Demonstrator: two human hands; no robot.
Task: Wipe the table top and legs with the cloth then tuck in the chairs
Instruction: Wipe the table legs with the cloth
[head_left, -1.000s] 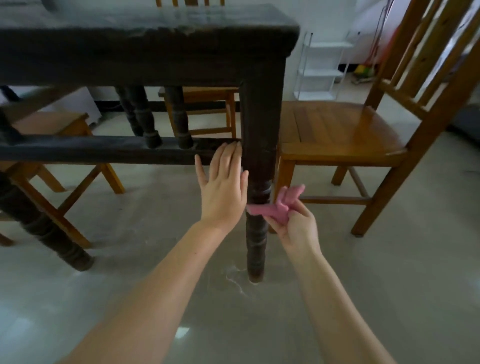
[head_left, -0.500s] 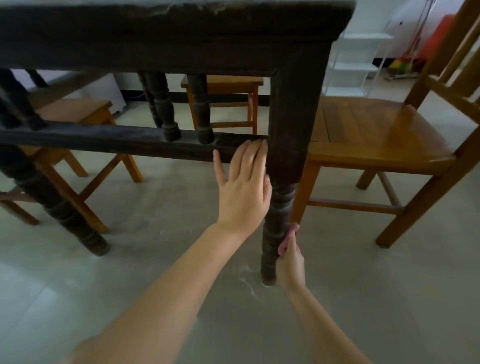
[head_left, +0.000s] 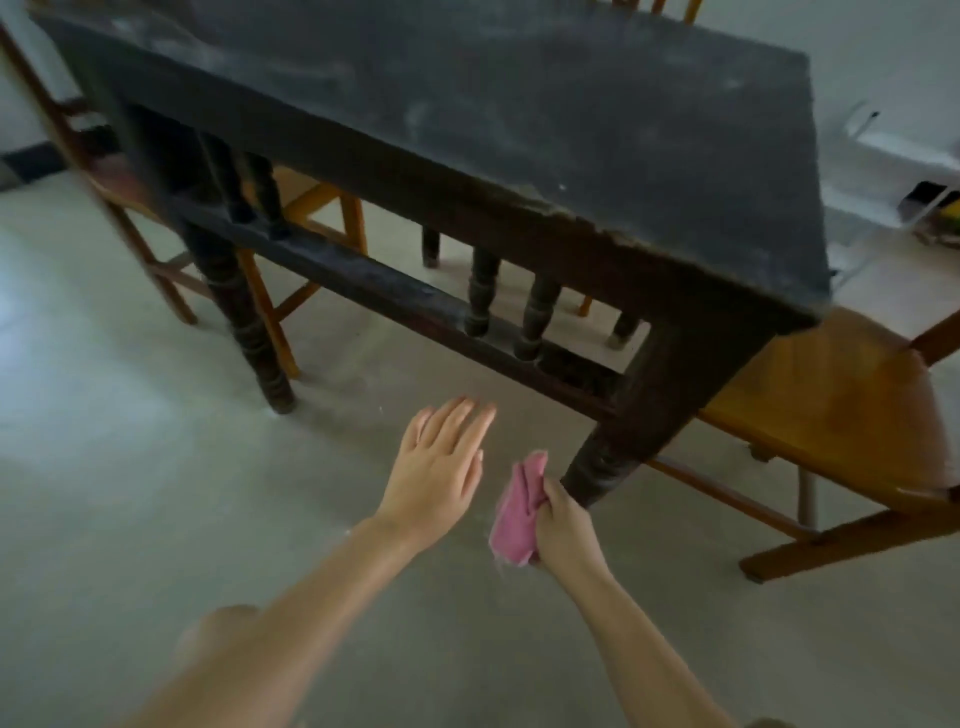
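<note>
A dark wooden table (head_left: 519, 104) with a dusty top fills the upper view. Its near turned leg (head_left: 613, 457) comes down at the right of centre. My right hand (head_left: 563, 525) grips a crumpled pink cloth (head_left: 519, 509) just left of that leg's lower part, close to it. My left hand (head_left: 441, 467) hovers over the floor with straight fingers, apart from the table's low rail (head_left: 395, 301), holding nothing. An orange wooden chair (head_left: 841, 410) stands pulled out at the right, its seat partly under the table corner.
Another orange chair (head_left: 291, 208) stands behind the table's left side, partly hidden by the far left leg (head_left: 244, 322). A white rack (head_left: 883, 156) is at the far right by the wall. Grey floor (head_left: 156, 493) lies open to the left and front.
The view has risen from under the table to above its top. My left hand has come off the leg and rail. My right hand with the cloth has moved to the leg's left side.
</note>
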